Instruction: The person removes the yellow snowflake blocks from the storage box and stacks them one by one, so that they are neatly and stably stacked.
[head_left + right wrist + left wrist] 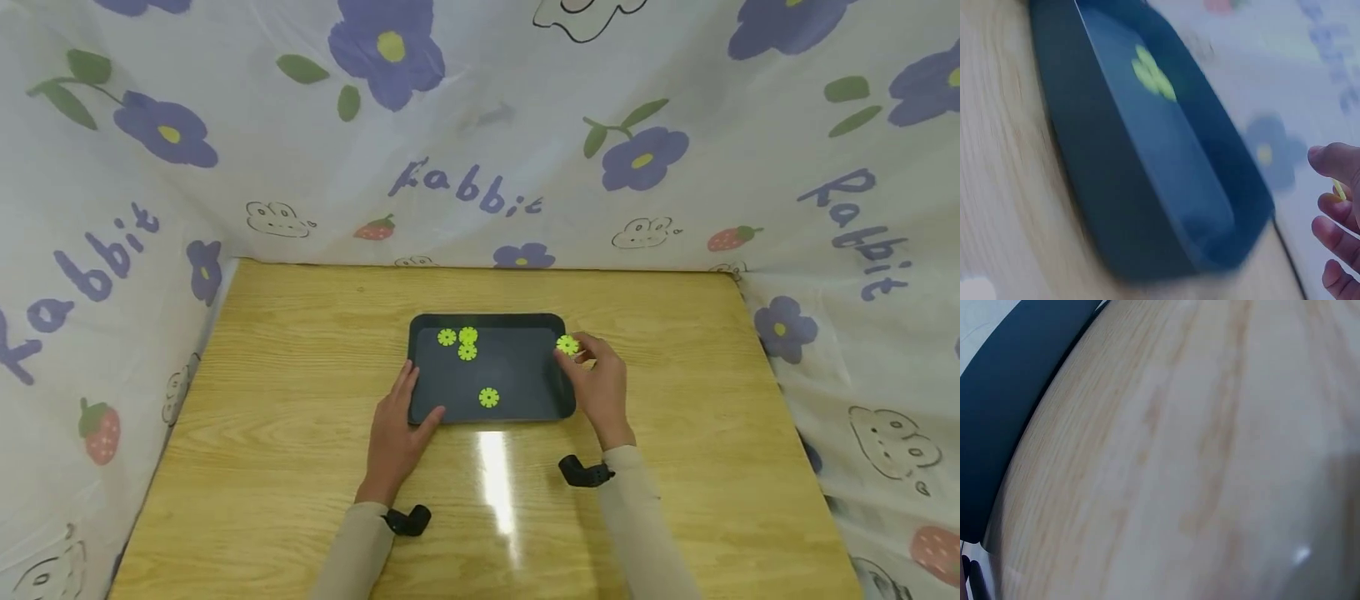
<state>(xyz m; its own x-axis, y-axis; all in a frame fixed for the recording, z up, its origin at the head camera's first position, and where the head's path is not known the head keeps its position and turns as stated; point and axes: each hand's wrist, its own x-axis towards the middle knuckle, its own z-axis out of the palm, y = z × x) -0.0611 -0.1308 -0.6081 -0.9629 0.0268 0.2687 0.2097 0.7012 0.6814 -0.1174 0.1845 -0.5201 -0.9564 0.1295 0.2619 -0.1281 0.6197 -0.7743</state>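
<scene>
A dark rectangular tray (pixel 525 321) lies in the middle of the wooden table (pixel 300 350). Three yellow-green gear-shaped discs (pixel 459 340) cluster at its far left corner and one disc (pixel 488 397) lies near its front. My right hand (pixel 596 379) pinches another disc (pixel 567 344) over the tray's right rim; its edge (pixel 1339 189) shows between the fingertips (pixel 1332 156) in the right wrist view. My left hand (pixel 397 425) rests flat on the table, thumb against the tray's front left corner (pixel 422 414). The left wrist view shows only table (pixel 1210 456) and tray edge (pixel 1004 394).
A white cloth (pixel 480 125) printed with purple flowers, strawberries and "Rabbit" hangs behind and on both sides of the table. Bare wood lies left, right and in front of the tray, with a glare streak (pixel 497 475) near the front.
</scene>
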